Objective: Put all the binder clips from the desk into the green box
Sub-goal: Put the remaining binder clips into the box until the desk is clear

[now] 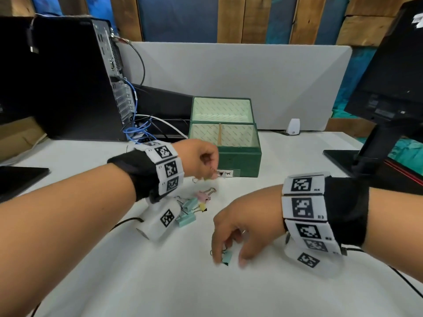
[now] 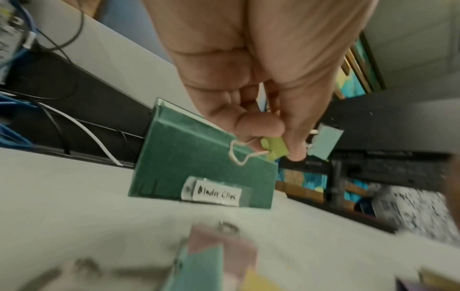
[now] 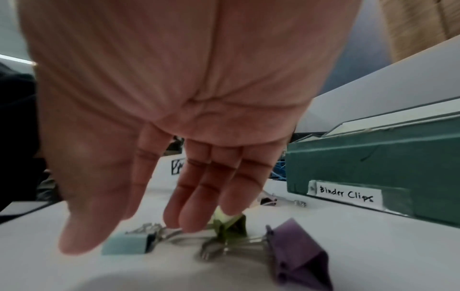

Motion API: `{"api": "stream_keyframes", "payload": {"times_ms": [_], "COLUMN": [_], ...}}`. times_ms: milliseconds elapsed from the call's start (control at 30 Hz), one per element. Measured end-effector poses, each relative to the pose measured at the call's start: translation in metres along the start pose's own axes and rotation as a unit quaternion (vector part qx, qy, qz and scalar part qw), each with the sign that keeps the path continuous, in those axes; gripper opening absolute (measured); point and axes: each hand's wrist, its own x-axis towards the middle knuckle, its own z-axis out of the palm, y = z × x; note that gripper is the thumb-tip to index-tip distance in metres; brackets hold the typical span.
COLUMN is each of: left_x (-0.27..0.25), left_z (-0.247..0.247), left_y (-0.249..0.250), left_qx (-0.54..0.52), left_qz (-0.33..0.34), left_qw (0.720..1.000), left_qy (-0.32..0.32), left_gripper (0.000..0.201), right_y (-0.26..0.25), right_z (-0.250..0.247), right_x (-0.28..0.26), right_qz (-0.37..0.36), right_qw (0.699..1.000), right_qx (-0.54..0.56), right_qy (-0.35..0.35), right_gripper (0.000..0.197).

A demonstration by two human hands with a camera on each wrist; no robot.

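Observation:
The green box (image 1: pixel 239 161) stands open at the desk's back middle, labelled "Binder Clips" (image 3: pixel 346 194), its compartments holding no clips that I can see. My left hand (image 1: pixel 209 171) hovers at the box's front left corner. It pinches a yellow-green clip (image 2: pixel 275 146), with a light blue clip (image 2: pixel 323 143) behind the fingers. My right hand (image 1: pixel 229 250) reaches down over a few clips near the front of the desk, its fingers almost straight. They touch a green clip (image 3: pixel 231 226) between a light blue clip (image 3: pixel 127 244) and a purple clip (image 3: pixel 298 254). More pastel clips (image 1: pixel 194 208) lie below my left wrist.
A black computer tower (image 1: pixel 68 83) with blue and white cables (image 1: pixel 139 129) stands at the back left. A monitor on its stand (image 1: pixel 370 143) occupies the right. A grey partition (image 1: pixel 251 72) closes the back of the desk, with a small white device (image 1: pixel 294 126) at its foot.

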Motion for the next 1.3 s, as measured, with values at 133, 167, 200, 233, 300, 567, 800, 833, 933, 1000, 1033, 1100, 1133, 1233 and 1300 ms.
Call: {"api": "stream_keyframes", "payload": {"times_ms": [133, 167, 200, 233, 300, 567, 800, 833, 933, 1000, 1033, 1100, 1133, 1233, 1300], "left_x": [0.009, 0.013, 0.018, 0.022, 0.031, 0.076, 0.104, 0.103, 0.086, 0.065, 0.053, 0.030, 0.020, -0.001, -0.010], "left_z": [-0.016, -0.018, -0.020, -0.021, -0.022, -0.012, -0.006, -0.005, -0.007, -0.012, -0.014, -0.015, -0.013, -0.003, 0.005], "left_y": [0.002, 0.003, 0.005, 0.007, 0.013, 0.037, 0.033, 0.030, 0.025, 0.023, 0.022, 0.017, 0.015, 0.010, 0.006], "left_qx": [-0.072, -0.090, -0.105, -0.115, -0.127, -0.124, -0.092, -0.088, -0.054, -0.003, 0.023, 0.064, 0.091, 0.194, 0.233], "left_qz": [-0.027, -0.032, -0.033, -0.032, -0.026, 0.003, -0.013, -0.011, 0.010, 0.029, 0.029, 0.019, 0.015, 0.007, 0.007], "left_qw": [0.994, 0.991, 0.988, 0.986, 0.982, 0.983, 0.988, 0.989, 0.991, 0.996, 0.999, 0.994, 0.987, 0.959, 0.946], "left_qy": [0.078, 0.093, 0.107, 0.118, 0.134, 0.137, 0.125, 0.120, 0.120, 0.083, 0.037, -0.084, -0.133, -0.206, -0.224], "left_gripper": [0.015, 0.015, 0.015, 0.016, 0.018, 0.023, 0.020, 0.023, 0.025, 0.022, 0.020, 0.020, 0.021, 0.022, 0.027], "right_y": [0.001, 0.002, 0.003, 0.004, 0.009, 0.055, 0.108, 0.113, 0.124, 0.130, 0.132, 0.136, 0.139, 0.143, 0.144], "right_z": [0.006, 0.006, 0.006, 0.006, 0.006, -0.024, -0.071, -0.075, -0.082, -0.084, -0.084, -0.084, -0.085, -0.083, -0.079], "right_x": [0.012, 0.014, 0.015, 0.016, 0.014, -0.025, -0.054, -0.054, -0.047, -0.039, -0.034, -0.023, -0.018, -0.004, 0.002], "right_qz": [-0.003, -0.005, -0.007, -0.006, 0.003, 0.117, 0.227, 0.231, 0.222, 0.226, 0.229, 0.231, 0.231, 0.235, 0.240], "right_qw": [1.000, 1.000, 1.000, 1.000, 1.000, 0.979, 0.888, 0.873, 0.837, 0.821, 0.815, 0.806, 0.803, 0.800, 0.807], "right_qx": [-0.022, -0.026, -0.028, -0.027, -0.018, 0.117, 0.126, 0.125, 0.133, 0.122, 0.113, 0.094, 0.084, 0.067, 0.065], "right_qy": [0.002, 0.004, 0.006, 0.005, 0.002, 0.120, 0.378, 0.410, 0.483, 0.510, 0.520, 0.537, 0.543, 0.548, 0.536], "right_gripper": [0.027, 0.025, 0.022, 0.020, 0.017, 0.019, 0.023, 0.022, 0.023, 0.024, 0.024, 0.023, 0.020, 0.016, 0.015]}}
